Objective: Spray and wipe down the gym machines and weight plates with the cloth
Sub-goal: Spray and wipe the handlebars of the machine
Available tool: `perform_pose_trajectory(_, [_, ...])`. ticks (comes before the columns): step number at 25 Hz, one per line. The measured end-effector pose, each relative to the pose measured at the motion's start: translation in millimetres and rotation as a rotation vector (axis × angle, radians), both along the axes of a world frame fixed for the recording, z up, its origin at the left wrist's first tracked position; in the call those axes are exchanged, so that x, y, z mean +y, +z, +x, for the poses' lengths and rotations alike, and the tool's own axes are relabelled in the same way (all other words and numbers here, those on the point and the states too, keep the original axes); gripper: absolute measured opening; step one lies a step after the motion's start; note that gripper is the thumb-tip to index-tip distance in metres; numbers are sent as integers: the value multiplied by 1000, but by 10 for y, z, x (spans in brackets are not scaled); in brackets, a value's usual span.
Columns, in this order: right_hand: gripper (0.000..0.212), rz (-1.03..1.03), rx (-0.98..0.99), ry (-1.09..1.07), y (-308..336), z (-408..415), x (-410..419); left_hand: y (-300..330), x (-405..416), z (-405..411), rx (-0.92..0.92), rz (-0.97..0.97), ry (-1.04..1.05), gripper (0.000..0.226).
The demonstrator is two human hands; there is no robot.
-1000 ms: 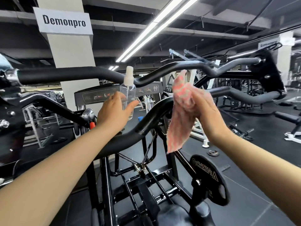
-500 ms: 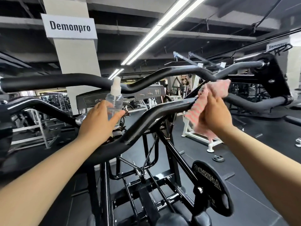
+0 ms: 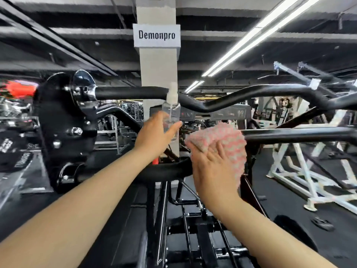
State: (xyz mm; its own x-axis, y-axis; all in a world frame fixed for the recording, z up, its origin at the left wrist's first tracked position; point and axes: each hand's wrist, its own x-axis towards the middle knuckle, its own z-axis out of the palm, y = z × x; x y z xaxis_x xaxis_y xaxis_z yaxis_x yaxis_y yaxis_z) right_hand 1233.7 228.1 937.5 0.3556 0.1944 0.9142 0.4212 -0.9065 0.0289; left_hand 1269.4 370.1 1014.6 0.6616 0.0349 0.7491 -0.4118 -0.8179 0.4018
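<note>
The right hand [image 3: 210, 167] presses the pink cloth [image 3: 226, 146] flat-fingered onto the near black handlebar [image 3: 301, 135], whose long axis runs from 9 to 3 o'clock. The unwiped length lies toward 3 o'clock, with open room along it. The left hand [image 3: 154, 134], at 10 o'clock of the cloth, has its grip closed round the upright spray bottle [image 3: 171, 111], just short of the upper bar [image 3: 241, 97].

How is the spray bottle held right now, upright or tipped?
Upright. The spray bottle has its white nozzle on top, directly above the clear body, which the left hand grips.
</note>
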Motion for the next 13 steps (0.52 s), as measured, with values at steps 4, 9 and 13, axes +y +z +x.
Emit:
perform_pose_trajectory(4, [51, -100, 97, 147, -238, -163, 394, 13, 285, -532, -16, -212, -89, 35])
perform_pose_trajectory(9, [47, 1, 203, 267, -314, -445, 830, -227, 937, -1291, 79, -358, -258, 11])
perform_pose_trajectory(13, [35, 329, 438, 572, -205, -909, 1353, -464, 1593, -1773, 216, -385, -423, 28])
